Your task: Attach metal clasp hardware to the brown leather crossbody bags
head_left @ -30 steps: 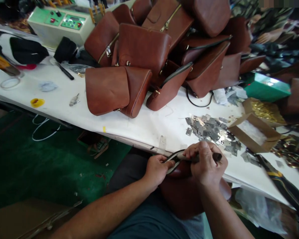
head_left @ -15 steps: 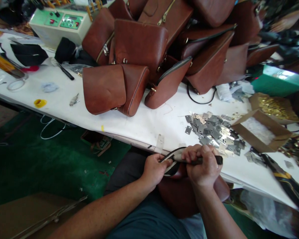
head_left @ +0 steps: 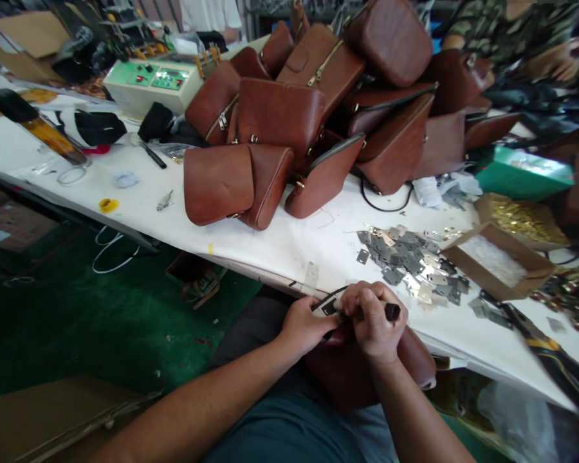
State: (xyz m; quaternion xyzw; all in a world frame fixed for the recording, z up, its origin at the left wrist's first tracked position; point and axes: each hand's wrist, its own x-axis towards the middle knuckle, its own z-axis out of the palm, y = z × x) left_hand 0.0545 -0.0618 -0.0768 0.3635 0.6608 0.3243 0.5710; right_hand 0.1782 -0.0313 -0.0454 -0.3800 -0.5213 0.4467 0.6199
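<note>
On my lap lies a brown leather bag (head_left: pixel 340 379), partly covered by my forearms. My left hand (head_left: pixel 305 328) is closed on the pale-lined, black-trimmed edge of its opening, thumb on top. My right hand (head_left: pixel 375 319) wraps around a slim hand tool with a dark handle (head_left: pixel 392 312), whose butt end sticks out beside the fist. The tool's grey front part points at the bag's edge near my left thumb, but my fingers hide most of it. Just beyond my hands, a heap of small metal plates (head_left: pixel 415 257) lies on the white table (head_left: pixel 270 257).
Finished-looking brown bags (head_left: pixel 280 112) are piled on the table. To the right are a cardboard box of white pieces (head_left: pixel 499 260), gold hardware (head_left: pixel 516 215), a green box (head_left: pixel 525 173) and pliers (head_left: pixel 545 347). A person's hand (head_left: pixel 557 64) shows at the far right.
My head view has tilted up, showing more of the far side. My right hand has shifted left and closer to my left hand, with the tool's front now more covered.
</note>
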